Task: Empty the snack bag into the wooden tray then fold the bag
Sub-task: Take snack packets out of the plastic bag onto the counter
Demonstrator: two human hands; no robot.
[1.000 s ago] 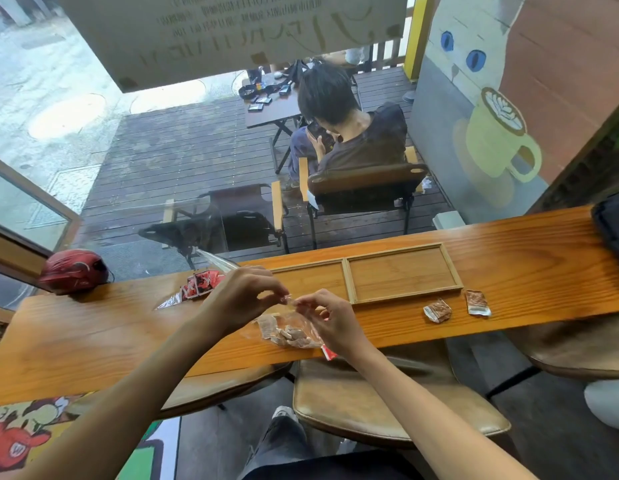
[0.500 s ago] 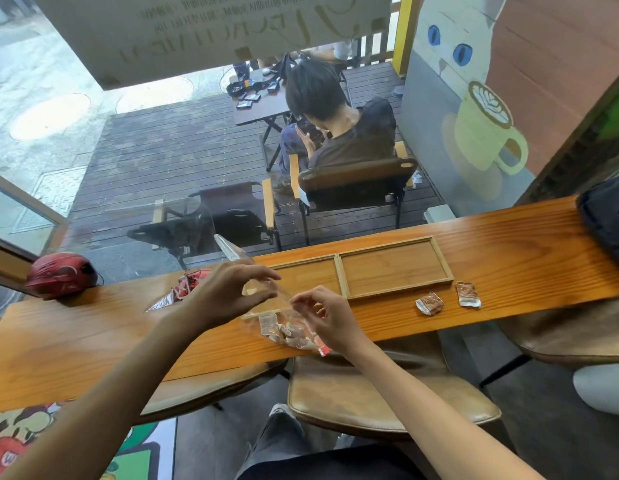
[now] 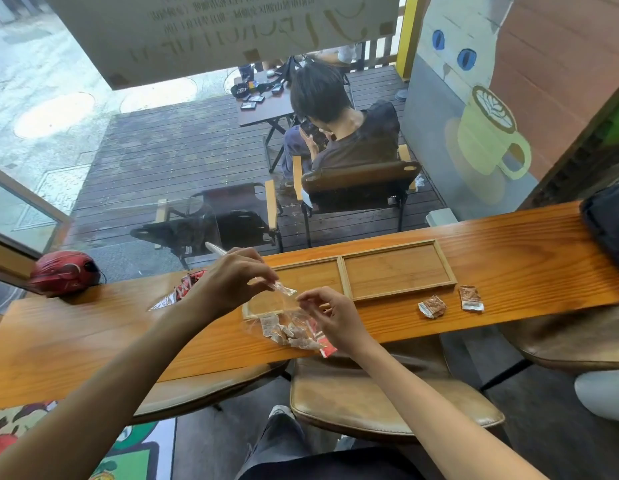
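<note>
While your left hand point(image 3: 231, 282) and right hand point(image 3: 330, 315) pinch the snack bag point(image 3: 283, 323) mouth, opening seems underway; next, tip it over the wooden tray point(image 3: 398, 271) just beyond them.

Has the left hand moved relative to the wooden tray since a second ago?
Yes. The left hand, pinching the snack bag, has lifted slightly toward the wooden tray's far edge.

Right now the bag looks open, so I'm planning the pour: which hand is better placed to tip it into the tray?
Left. The left hand pinches the bag mouth directly over the tray; the right hand sits nearer the counter edge, probably better for lifting the bottom.
</note>
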